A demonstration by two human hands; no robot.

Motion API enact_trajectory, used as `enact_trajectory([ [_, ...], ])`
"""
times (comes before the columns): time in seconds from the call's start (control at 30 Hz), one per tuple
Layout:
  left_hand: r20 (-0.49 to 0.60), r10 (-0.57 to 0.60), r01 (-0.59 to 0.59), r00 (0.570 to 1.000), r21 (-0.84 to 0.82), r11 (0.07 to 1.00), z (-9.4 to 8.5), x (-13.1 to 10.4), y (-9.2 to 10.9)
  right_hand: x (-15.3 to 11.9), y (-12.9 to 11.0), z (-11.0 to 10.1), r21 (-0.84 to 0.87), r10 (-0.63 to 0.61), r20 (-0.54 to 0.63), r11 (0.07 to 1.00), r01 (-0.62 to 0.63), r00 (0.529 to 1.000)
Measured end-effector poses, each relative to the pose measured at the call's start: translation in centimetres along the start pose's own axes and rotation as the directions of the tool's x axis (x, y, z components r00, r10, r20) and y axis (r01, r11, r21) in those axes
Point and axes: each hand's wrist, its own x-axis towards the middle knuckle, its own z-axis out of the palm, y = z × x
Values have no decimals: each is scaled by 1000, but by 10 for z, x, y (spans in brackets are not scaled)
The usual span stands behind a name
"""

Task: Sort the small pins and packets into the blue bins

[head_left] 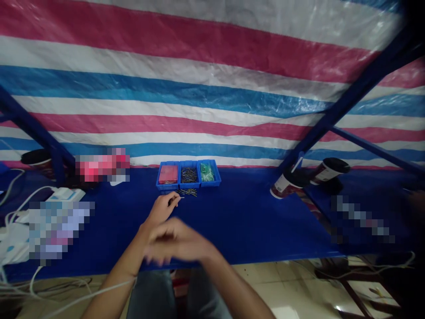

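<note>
My left hand [164,206] rests over the blue table just in front of the parts trays, its fingers closed in a pinch. A thin, pale sliver shows at its fingertips, too small to name. Beside those fingertips lies a small pile of dark and brass-coloured screws [188,192]. My right hand [177,243] is nearer to me, crossing in front of my left forearm. Motion smears its fingers, so whether it holds anything is unclear. The middle blue tray [189,186] holds many similar screws.
The left blue tray [158,181] holds flat red pieces, and the right blue tray [219,179] holds green pieces in clear wrapping. A cup [282,186] with a pen stands at right. White power strips [68,194] and cables lie at left. Striped sheeting [199,79] hangs behind the table [249,221].
</note>
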Motion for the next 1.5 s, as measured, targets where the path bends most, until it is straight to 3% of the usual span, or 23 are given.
enact_trajectory([
  [0.07,-4,27,-27,1000,1,1000,-1,0,1,18,11,-30,-382,-97,-287,924,-21,953],
  [0.1,-10,39,-38,999,5,999,-1,0,1,25,19,-45,-592,-215,-445,799,-105,869],
  [0.17,-29,48,-48,998,15,999,-1,1,3,35,38,-72,-756,-333,-498,619,-212,801],
  [0.27,-58,54,-53,997,10,999,1,2,3,36,67,-89,-832,-403,-437,522,-190,804],
  [0.47,-67,78,-79,995,-19,997,2,2,-1,25,92,-85,-820,-449,-415,561,-111,791],
  [0.67,-87,86,-90,992,-35,995,0,1,0,27,92,-88,-826,-428,-354,560,-63,831],
  [1.0,-63,65,-69,996,-59,996,3,2,-4,26,94,-88,-773,-431,-373,635,-18,821],
  [1.5,9,51,-51,999,-41,998,0,1,-2,27,93,-88,-767,-467,-353,641,35,810],
])
